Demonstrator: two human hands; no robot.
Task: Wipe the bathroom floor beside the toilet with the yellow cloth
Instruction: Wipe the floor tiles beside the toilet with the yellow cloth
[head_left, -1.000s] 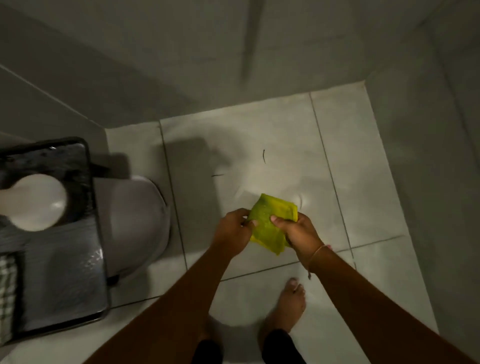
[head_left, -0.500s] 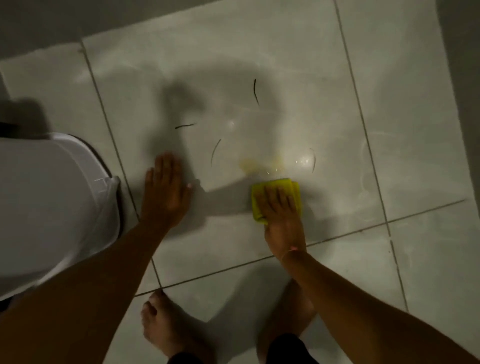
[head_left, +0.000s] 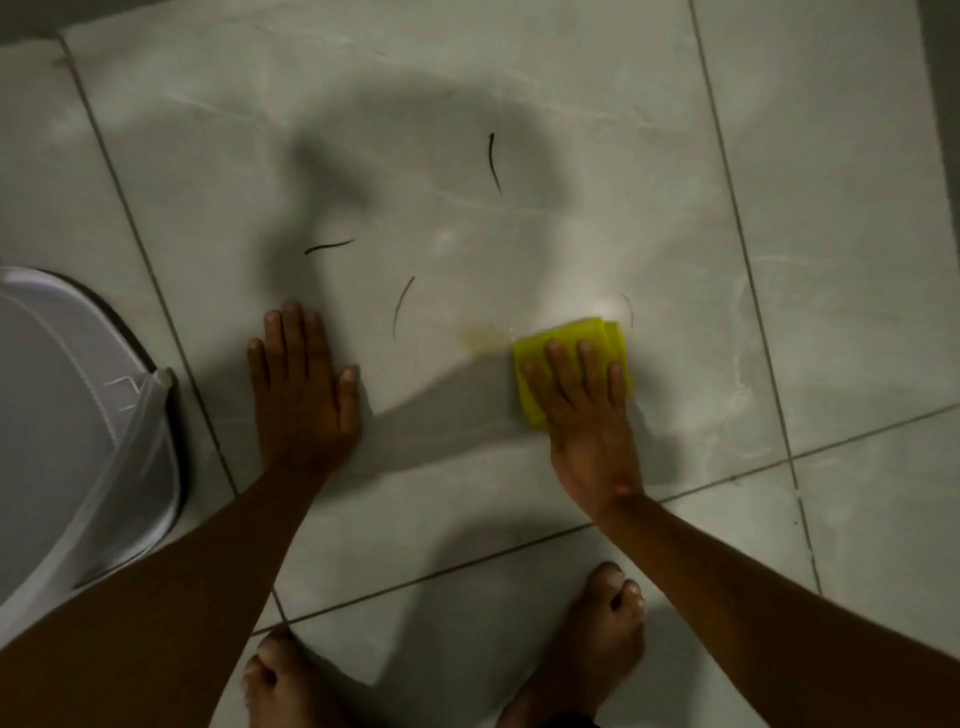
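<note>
The folded yellow cloth (head_left: 592, 335) lies flat on the pale tiled floor (head_left: 519, 93), right of centre. My right hand (head_left: 582, 410) presses down on it with fingers spread, covering its near half. A faint yellowish stain (head_left: 480, 338) sits on the tile just left of the cloth. My left hand (head_left: 301, 389) rests flat on the floor with fingers apart, holding nothing, between the cloth and the white toilet (head_left: 78, 415) at the left edge.
Several dark hair strands (head_left: 493, 161) lie on the tile beyond my hands. My bare feet (head_left: 587, 639) stand at the bottom of the view. Grey grout lines cross the floor. A dark wall edge (head_left: 943, 104) runs along the far right.
One second ago both hands held the cloth in the air. Since then I have crouched down; the cloth is pressed on the floor and has slid slightly right, with the left hand planted on the tile.
</note>
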